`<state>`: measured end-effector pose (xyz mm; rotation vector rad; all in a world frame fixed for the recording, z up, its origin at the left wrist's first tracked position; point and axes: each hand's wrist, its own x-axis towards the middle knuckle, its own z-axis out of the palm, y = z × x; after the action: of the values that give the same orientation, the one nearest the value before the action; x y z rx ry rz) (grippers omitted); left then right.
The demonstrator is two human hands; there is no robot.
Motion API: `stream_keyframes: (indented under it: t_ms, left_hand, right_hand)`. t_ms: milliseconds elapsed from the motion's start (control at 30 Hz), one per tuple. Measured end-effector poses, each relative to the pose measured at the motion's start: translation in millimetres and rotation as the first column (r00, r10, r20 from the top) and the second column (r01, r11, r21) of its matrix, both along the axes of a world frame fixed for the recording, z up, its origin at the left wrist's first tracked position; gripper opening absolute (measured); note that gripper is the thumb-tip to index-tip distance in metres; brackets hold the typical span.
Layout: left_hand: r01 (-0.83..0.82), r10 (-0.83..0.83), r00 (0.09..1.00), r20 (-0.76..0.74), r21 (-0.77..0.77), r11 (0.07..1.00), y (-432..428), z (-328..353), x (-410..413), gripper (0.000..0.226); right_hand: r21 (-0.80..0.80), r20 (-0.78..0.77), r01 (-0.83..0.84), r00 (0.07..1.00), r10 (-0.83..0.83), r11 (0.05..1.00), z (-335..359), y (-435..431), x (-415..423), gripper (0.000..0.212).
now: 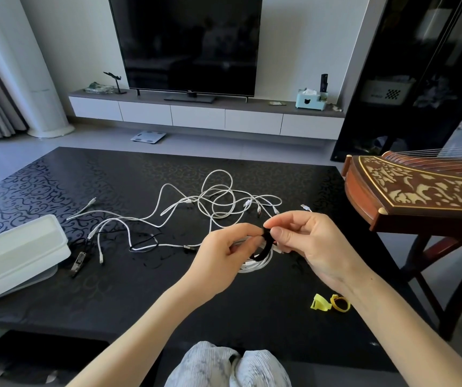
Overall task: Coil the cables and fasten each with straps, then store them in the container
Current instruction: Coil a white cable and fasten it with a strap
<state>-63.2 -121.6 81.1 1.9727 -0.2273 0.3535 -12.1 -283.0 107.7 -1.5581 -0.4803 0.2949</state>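
Note:
Above the black table [112, 297], my left hand [224, 252] grips a small coil of white cable [257, 265]. A black strap [264, 244] loops around that coil, and my right hand [305, 238] pinches the strap's upper end between thumb and forefinger. Several loose white cables [216, 202] lie tangled on the table behind my hands. A thin black cable [143, 241] lies among them to the left. The white container [15, 255] sits tilted on its lid at the table's left edge. Two yellow straps [330, 303] lie near my right forearm.
A carved wooden zither [419, 196] on a stand juts over the table's right side. A dark adapter [79, 262] lies beside the container. Beyond the table stand a TV [188, 43] on a low white cabinet and a dark shelf unit at right.

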Motion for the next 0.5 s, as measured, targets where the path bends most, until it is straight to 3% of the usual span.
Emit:
stream_keyframes:
  t_ms: [100,167,233,300,367,500]
  left_hand:
    - [-0.029,0.029,1.000,-0.006,-0.013,0.999,-0.4,-1.8,0.9,0.030]
    - [-0.046,0.046,0.999,-0.009,-0.038,0.998,-0.4,-2.3,2.1,0.026]
    - [-0.050,0.049,0.999,-0.020,-0.079,0.996,-1.7,-2.0,2.1,0.023]
    - [-0.050,0.047,0.998,-0.032,-0.102,0.994,-2.4,-2.2,1.6,0.023]
    - [-0.049,0.046,0.998,-0.049,-0.076,0.996,-1.2,-2.5,1.1,0.030]
    - [-0.030,0.031,0.997,-0.069,0.010,0.999,3.8,-0.9,1.9,0.033]
  right_hand:
    - [-0.065,0.088,0.005,0.996,0.001,0.998,-2.0,-0.7,-2.2,0.016]
    - [-0.167,0.325,0.109,0.945,-0.050,0.980,-4.9,0.0,-4.2,0.012]
    - [-0.227,0.662,0.293,0.746,-0.074,0.929,-12.2,1.3,-4.2,0.009]
    - [-0.241,0.847,0.418,0.531,-0.020,0.876,-21.2,3.0,-3.5,0.019]
    - [-0.241,0.873,0.426,0.487,0.004,0.872,-22.6,3.6,-2.8,0.020]
    - [-0.291,0.840,0.335,0.537,0.072,0.896,-17.6,2.8,-0.8,0.009]
